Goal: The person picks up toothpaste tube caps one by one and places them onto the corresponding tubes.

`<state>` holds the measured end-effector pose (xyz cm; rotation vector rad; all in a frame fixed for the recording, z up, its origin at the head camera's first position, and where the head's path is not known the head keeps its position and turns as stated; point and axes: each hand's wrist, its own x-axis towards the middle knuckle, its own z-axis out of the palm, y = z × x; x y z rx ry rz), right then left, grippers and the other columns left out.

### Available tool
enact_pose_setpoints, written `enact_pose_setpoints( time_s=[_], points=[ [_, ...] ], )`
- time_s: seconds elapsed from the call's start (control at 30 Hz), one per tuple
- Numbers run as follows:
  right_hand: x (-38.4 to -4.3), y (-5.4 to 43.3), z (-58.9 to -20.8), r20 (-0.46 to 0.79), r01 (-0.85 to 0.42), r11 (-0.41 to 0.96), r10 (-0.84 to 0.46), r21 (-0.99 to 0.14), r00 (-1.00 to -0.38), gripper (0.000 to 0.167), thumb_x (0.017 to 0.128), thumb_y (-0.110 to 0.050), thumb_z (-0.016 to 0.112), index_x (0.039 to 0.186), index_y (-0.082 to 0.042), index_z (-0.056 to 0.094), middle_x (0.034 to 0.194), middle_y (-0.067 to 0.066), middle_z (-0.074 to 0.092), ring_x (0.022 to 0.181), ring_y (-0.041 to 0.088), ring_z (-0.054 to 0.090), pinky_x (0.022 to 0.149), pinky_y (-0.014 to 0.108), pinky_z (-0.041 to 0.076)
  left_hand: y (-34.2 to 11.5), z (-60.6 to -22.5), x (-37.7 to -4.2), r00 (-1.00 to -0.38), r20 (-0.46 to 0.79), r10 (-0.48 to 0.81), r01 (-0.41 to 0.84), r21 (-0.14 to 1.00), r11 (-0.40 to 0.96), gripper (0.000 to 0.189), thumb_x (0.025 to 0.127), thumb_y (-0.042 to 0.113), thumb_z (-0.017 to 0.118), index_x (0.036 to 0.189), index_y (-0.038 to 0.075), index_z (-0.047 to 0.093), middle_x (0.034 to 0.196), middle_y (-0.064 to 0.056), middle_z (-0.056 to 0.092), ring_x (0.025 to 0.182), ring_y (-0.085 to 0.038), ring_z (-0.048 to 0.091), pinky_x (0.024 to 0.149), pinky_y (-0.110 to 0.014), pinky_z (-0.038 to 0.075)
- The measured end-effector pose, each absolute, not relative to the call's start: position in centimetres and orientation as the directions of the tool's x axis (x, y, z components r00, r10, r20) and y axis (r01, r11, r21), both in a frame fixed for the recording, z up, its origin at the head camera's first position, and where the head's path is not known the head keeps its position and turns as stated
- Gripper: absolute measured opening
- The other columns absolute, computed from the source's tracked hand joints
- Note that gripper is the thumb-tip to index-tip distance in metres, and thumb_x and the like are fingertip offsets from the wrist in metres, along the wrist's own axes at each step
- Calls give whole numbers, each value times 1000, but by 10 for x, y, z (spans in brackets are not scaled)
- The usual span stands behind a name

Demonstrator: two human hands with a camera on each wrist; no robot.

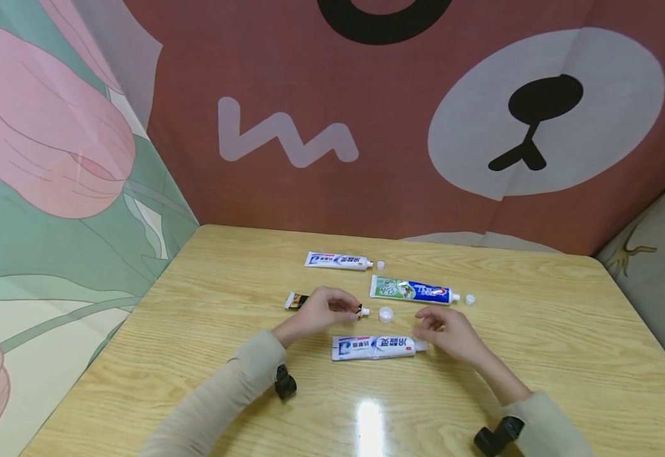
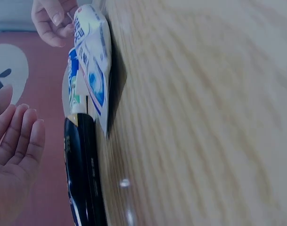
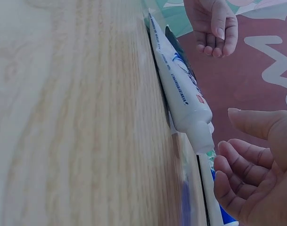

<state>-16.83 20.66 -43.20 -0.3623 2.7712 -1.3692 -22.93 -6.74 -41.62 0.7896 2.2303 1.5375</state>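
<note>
My left hand [image 1: 322, 312] hovers over a black toothpaste tube [image 2: 79, 165], its fingers loosely bent and apart from the tube. In the head view that hand hides the tube's middle; its bare white nozzle [image 1: 365, 312] shows. A round white cap [image 1: 386, 314] lies just right of the nozzle. Nearer the front lies a white and blue toothpaste tube [image 1: 374, 347] with a white cap [image 3: 200, 136] on its end. Beside that capped end is my right hand [image 1: 449, 331], fingers loosely curled and holding nothing; the right wrist view shows a gap between them.
Farther back lie another white and blue toothpaste tube [image 1: 338, 261] and a green and blue one [image 1: 412, 290], both with bare nozzles. A small white cap [image 1: 381, 265] sits by the first, another small cap [image 1: 470, 299] by the second. A printed cloth wall [image 1: 287, 203] stands behind the wooden table [image 1: 566, 330].
</note>
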Motion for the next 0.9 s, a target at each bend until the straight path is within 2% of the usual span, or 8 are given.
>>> enact_pose_setpoints(
  time_s=[0.07, 0.3, 0.57, 0.77, 0.9],
  points=[
    [-170, 205, -431, 66, -188, 582, -223, -791, -972, 29, 79, -11, 70, 103, 4, 61, 79, 1, 60, 74, 15, 54, 62, 25, 47, -70, -421, -234, -804, 53, 592, 265, 924, 276, 20, 79, 3, 69, 99, -3, 66, 92, -11, 66, 80, -12, 60, 73, -25, 50],
    [-174, 199, -429, 25, -157, 568, -234, -808, -972, 33, 79, -13, 70, 105, 4, 60, 79, 2, 60, 72, 15, 54, 61, 24, 47, -74, -425, -239, -811, 60, 582, 267, 923, 276, 19, 80, 3, 68, 98, -3, 66, 89, -7, 66, 80, -13, 60, 72, -26, 50],
    [-173, 199, -430, 5, -156, 551, -265, -820, -964, 30, 80, -11, 69, 105, 4, 60, 75, 2, 58, 65, 13, 53, 53, 23, 45, -75, -427, -241, -817, 70, 573, 272, 922, 275, 18, 81, 2, 67, 98, -4, 66, 91, -13, 66, 80, -14, 59, 71, -25, 50],
    [-177, 197, -429, 14, -164, 529, -276, -833, -961, 33, 80, -11, 69, 106, 6, 59, 73, 3, 58, 62, 14, 54, 51, 23, 45, -76, -425, -242, -825, 73, 561, 277, 917, 287, 18, 81, 3, 68, 98, -4, 66, 90, -7, 66, 79, -12, 60, 71, -25, 50],
    [-183, 198, -433, -3, -156, 489, -308, -858, -951, 36, 80, -10, 68, 109, 7, 57, 73, 4, 59, 61, 19, 56, 49, 24, 44, -78, -426, -245, -829, 78, 554, 267, 925, 269, 21, 80, 1, 68, 98, -8, 65, 89, -10, 67, 79, -13, 61, 72, -26, 51]
  ],
)
